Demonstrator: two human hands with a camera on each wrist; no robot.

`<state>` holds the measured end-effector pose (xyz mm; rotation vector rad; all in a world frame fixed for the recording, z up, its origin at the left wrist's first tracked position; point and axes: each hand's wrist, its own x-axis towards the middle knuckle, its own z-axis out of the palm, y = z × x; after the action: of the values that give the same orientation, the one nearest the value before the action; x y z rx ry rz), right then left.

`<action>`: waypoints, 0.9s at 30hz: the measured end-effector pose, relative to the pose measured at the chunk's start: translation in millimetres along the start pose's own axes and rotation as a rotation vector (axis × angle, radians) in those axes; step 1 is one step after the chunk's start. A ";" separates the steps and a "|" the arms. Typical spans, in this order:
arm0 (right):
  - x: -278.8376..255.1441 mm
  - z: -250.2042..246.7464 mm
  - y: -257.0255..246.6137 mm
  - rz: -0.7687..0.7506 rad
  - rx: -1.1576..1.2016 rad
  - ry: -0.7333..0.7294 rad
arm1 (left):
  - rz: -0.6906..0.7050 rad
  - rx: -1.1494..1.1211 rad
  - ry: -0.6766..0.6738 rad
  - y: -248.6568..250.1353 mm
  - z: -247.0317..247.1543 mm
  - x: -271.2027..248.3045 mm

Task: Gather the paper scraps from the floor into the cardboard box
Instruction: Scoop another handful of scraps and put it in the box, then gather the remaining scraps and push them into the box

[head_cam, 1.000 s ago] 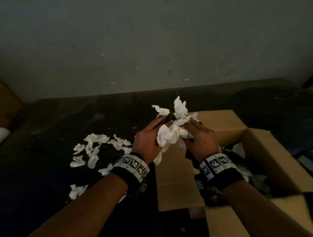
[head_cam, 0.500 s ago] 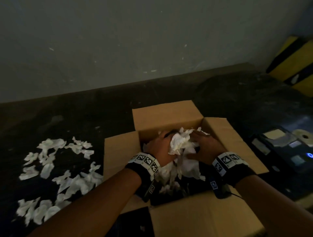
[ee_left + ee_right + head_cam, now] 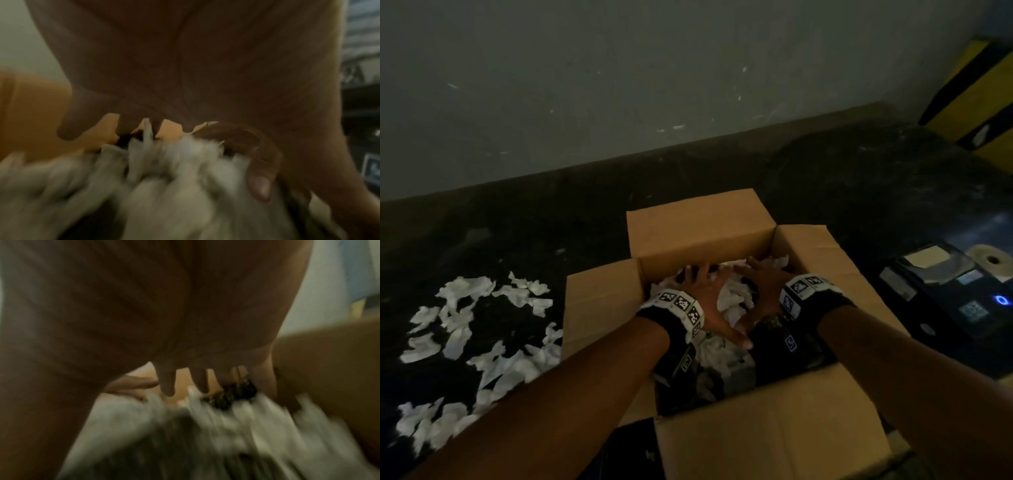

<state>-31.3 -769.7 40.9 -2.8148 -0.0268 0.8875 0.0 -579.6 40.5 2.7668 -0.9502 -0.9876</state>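
An open cardboard box [image 3: 698, 226] stands on the dark floor with its flaps folded out. White paper scraps [image 3: 732, 298] lie piled inside it. My left hand [image 3: 705, 291] and right hand [image 3: 760, 291] are both inside the box, palms down with fingers spread over the pile. The left wrist view shows straight fingers [image 3: 68, 129] above blurred scraps [image 3: 144, 186]. The right wrist view shows spread fingers [image 3: 167, 382] over blurred scraps [image 3: 205, 434]. Several more scraps [image 3: 469, 325] lie on the floor left of the box.
A grey wall [image 3: 619, 85] runs along the back. A yellow and black object [image 3: 976, 99] leans at the far right. A dark device with a blue light [image 3: 962, 294] and a tape roll [image 3: 993, 258] lie right of the box.
Both hands carried a bunch of scraps from above the floor into the box, lowered it, and let go. Their fingers now lie spread over the pile.
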 end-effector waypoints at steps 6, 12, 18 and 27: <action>52.4 60.9 49.4 0.067 0.023 -0.103 | -0.037 -0.016 -0.096 -1.7 32.4 14.7; -1.5 -9.2 -7.7 -0.067 0.017 0.061 | 0.100 -0.141 0.114 -22.0 -1.2 4.6; -30.8 -36.1 -58.1 -0.129 0.094 0.305 | 0.174 -0.249 0.427 -67.4 -28.1 -54.6; -5.3 -47.3 -226.9 -0.449 0.098 0.476 | -0.062 -0.280 0.703 -206.1 -12.4 -172.2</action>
<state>0.3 -555.6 124.0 -2.6818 -0.5058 0.1136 13.0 -316.7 95.6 2.5882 -0.5618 -0.0884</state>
